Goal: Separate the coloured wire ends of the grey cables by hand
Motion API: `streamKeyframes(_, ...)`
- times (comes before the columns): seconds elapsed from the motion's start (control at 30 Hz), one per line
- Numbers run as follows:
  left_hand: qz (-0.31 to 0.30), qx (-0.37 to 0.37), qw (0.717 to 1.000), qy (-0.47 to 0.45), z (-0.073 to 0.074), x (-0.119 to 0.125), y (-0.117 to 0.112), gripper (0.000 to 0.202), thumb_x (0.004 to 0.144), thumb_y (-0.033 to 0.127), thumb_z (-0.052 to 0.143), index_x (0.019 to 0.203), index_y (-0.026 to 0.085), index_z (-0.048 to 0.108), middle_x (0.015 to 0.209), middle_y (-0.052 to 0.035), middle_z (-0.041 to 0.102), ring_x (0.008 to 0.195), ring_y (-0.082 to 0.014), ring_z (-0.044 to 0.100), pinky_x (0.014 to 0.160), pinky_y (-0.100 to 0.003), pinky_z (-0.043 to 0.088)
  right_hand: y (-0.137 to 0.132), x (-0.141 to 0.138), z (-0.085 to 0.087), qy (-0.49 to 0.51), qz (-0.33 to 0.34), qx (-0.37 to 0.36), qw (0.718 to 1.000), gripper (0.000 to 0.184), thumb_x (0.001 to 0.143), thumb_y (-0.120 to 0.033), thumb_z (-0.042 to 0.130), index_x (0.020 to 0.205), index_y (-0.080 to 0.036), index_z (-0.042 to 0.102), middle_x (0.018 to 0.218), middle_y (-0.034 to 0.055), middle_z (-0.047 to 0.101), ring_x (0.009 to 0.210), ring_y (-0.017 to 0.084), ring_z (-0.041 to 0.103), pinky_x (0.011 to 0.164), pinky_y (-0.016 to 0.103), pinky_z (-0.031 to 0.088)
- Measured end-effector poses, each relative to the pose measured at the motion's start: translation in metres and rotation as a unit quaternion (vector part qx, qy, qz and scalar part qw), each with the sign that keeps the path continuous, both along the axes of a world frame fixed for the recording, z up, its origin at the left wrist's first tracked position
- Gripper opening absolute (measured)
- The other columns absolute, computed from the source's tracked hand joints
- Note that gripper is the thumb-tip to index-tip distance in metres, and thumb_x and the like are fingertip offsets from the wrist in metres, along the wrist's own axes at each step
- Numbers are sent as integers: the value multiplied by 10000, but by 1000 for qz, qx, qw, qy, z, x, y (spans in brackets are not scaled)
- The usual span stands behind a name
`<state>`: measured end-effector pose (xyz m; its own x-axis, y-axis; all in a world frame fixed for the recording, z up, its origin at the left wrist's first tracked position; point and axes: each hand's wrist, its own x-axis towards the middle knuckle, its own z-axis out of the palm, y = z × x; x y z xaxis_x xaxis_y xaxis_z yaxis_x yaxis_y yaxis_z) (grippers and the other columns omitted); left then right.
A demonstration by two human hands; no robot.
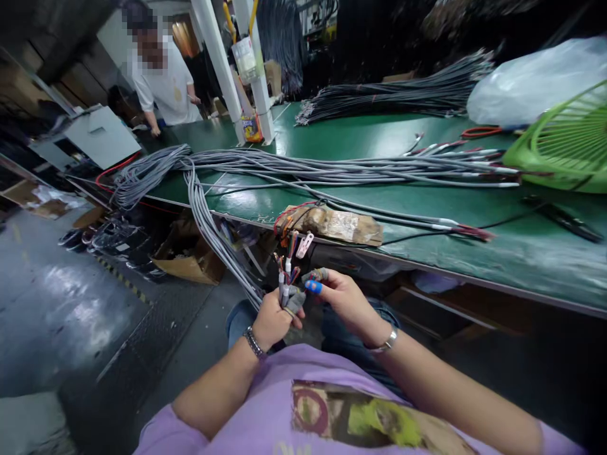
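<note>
At far left, scuffed floor (pixel 61 309), then a white box (pixel 102 139) at the far edge of the counter (pixel 332 136); just right of the box, beyond the counter, a co-worker in a white shirt (pixel 165 85); in front, on the counter, a looped coil of grey cables (pixel 149 180), with an opened carton (pixel 190 265) lower down, below counter level. From the coil, two branches: a long run (pixel 332 165) lying rightward along the counter, and a hanging branch (pixel 211 234) passing over the near edge and down toward the left hand (pixel 274 319). White posts (pixel 232 82) standing behind the long run.

At centre, in front of the counter edge: left hand closed around cable ends (pixel 282 287), held upright, with coloured wires (pixel 290 249) fanning out at the top; just above, on the counter edge, a taped cardboard block (pixel 341 226). Right hand (pixel 348 300) just beside the wires, thumb and forefinger narrowed, one digit wrapped in blue; cannot tell whether gripping a wire.

Farther right, on the counter: a dark cable bundle (pixel 393 91) at the rear; white-sleeved tips of the long run; a clear plastic bag (pixel 545 82); a green fan (pixel 569 136); a black tool (pixel 564 218) nearer the front.
</note>
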<state>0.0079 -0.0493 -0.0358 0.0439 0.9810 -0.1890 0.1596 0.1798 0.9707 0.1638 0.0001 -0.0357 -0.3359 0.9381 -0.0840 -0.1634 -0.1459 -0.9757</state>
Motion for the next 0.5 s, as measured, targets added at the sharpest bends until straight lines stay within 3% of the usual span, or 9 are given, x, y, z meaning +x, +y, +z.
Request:
streamKeyframes(0.1, -31, -24, 999, -23, 7, -1, 4, 386, 732, 509, 667, 727, 130, 594, 602, -33, 643, 514, -133, 624, 488, -225, 483, 10, -1, 8, -18, 67, 10, 998, 333, 612, -440, 774, 711, -151, 640, 640, -10, 585, 575, 97, 470, 537, 235, 379)
streamKeyframes(0.2, -32, -19, 999, -26, 13, 0, 8, 395, 752, 506, 645, 656, 126, 594, 562, -34, 629, 476, -125, 614, 444, -202, 442, 19, -5, 17, -37, 99, 9, 994, 355, 577, -448, 793, 633, -151, 608, 567, -31, 528, 537, 84, 426, 516, 235, 348)
streamKeyframes(0.33, 26, -19, 998, -47, 15, 2, 8, 413, 735, 507, 662, 588, 139, 549, 466, 4, 572, 360, -94, 534, 372, -187, 381, 23, -12, 18, -28, 80, -12, 996, 383, 541, -458, 810, 623, -162, 582, 552, -42, 500, 521, 83, 405, 500, 237, 340)
streamKeyframes(0.5, 102, -13, 986, -129, 12, 3, 10, 369, 700, 471, 702, 622, 134, 574, 526, -12, 620, 425, -95, 580, 411, -173, 395, 15, -16, 5, 13, 49, -18, 999, 351, 614, -477, 768, 696, -161, 639, 619, -12, 552, 562, 100, 439, 538, 253, 373)
